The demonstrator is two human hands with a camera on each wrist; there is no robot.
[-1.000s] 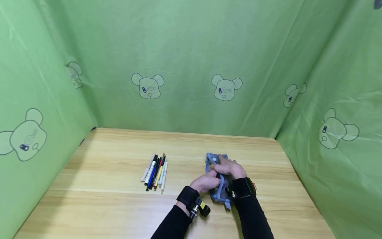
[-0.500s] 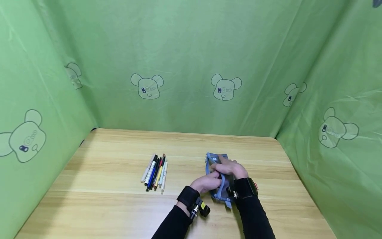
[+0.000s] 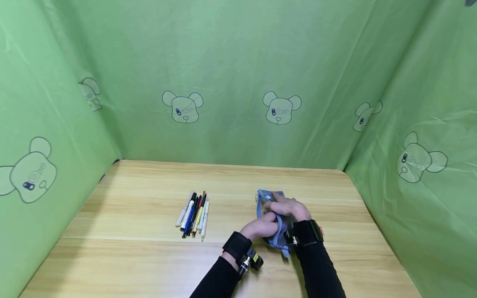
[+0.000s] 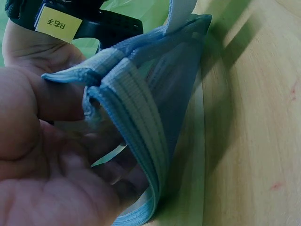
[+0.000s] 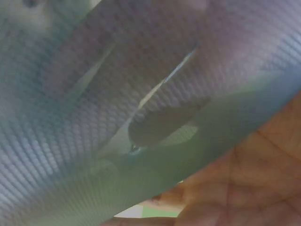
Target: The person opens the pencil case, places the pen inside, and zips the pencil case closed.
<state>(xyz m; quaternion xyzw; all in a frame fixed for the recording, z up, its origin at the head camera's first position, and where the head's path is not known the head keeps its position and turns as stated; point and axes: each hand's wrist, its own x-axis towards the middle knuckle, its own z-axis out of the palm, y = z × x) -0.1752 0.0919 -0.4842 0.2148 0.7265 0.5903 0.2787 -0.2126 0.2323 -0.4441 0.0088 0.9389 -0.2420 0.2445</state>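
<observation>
A blue mesh zip pouch (image 3: 265, 195) lies on the table right of centre, its zip parted. My left hand (image 3: 262, 227) reaches in through the opening; the left wrist view shows its fingers extended behind the zip edge (image 4: 141, 108). In the right wrist view, those fingers appear through the mesh (image 5: 84, 117), apart from each other, with no object visible between them. My right hand (image 3: 292, 207) holds the pouch from its right side, fingers over the upper edge and thumb near the opening. The right palm (image 5: 254, 174) lies beside the mesh.
Several pens and markers (image 3: 193, 217) lie side by side on the wooden table (image 3: 130, 265), left of the pouch. Green cloth walls (image 3: 231, 136) with bear prints enclose the table's back and sides. Each wrist wears a strapped camera, such as the left one (image 3: 256, 260).
Both hands have shifted only slightly to the right at the pouch, the left going a little deeper into the opening. The pens have stayed where they lie.
</observation>
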